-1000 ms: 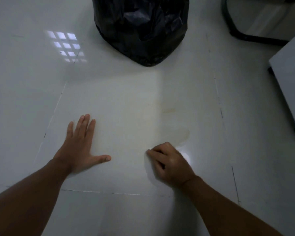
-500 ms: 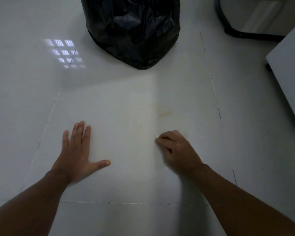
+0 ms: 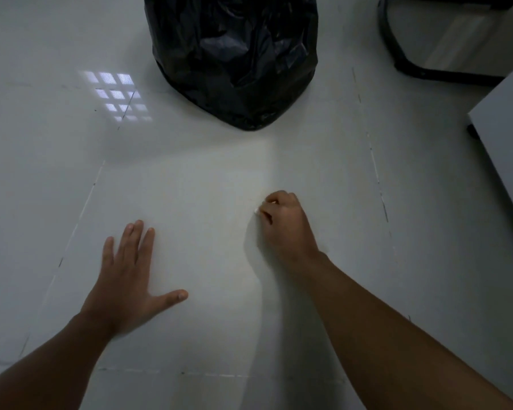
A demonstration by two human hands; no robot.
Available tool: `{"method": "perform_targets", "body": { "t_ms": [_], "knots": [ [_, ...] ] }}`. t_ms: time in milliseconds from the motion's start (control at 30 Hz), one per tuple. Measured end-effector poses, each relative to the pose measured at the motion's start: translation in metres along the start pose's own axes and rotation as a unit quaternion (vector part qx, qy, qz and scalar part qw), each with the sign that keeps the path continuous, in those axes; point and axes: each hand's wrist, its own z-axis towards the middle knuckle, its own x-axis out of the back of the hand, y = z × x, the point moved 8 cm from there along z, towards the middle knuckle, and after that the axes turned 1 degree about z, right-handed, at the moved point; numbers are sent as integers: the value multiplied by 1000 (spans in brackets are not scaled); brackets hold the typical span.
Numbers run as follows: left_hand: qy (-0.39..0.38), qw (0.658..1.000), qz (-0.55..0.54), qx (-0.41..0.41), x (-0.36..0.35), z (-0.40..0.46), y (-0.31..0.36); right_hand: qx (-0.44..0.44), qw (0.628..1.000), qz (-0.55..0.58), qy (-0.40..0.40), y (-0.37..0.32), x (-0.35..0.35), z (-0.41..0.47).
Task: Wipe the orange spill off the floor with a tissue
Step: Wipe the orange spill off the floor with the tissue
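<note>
My right hand (image 3: 283, 223) is curled into a fist, pressed on the white tiled floor (image 3: 190, 202) at centre right. A small white edge of the tissue (image 3: 256, 211) peeks out at the knuckles; the rest is hidden under the hand. The orange spill cannot be made out on the floor; the hand covers the spot where the faint stain was. My left hand (image 3: 128, 279) lies flat on the floor to the left, fingers spread, holding nothing.
A full black bin bag (image 3: 234, 54) stands on the floor straight ahead of my hands. A black chair base (image 3: 403, 60) sits at top right. A grey cabinet or desk (image 3: 507, 137) runs along the right edge. Tile joints frame the tile I lean on.
My right hand has slid the tissue forward, away from me, over the faint orange mark. The left hand has stayed planted flat.
</note>
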Motion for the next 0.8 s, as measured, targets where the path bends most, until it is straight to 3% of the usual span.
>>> {"method": "perform_targets", "body": {
  "t_ms": [200,333,533,667,733,800],
  "knots": [
    [-4,1000,-2,5,2,0,-2,-144,986,-33,70,57,48,6],
    [-6,1000,5,4,1,1,1,-181,982,-49,38,73,59,26],
    [-3,1000,2,2,3,1,0,-81,992,-55,-77,1,-9,62],
    [-2,1000,3,4,4,1,-1,101,972,-56,-206,-84,-61,22],
    [-4,1000,6,5,4,1,0,158,962,-19,-220,-99,-60,-12],
    [-5,1000,3,6,3,0,0,159,967,15,-197,-83,-45,-31]
  ]
}}
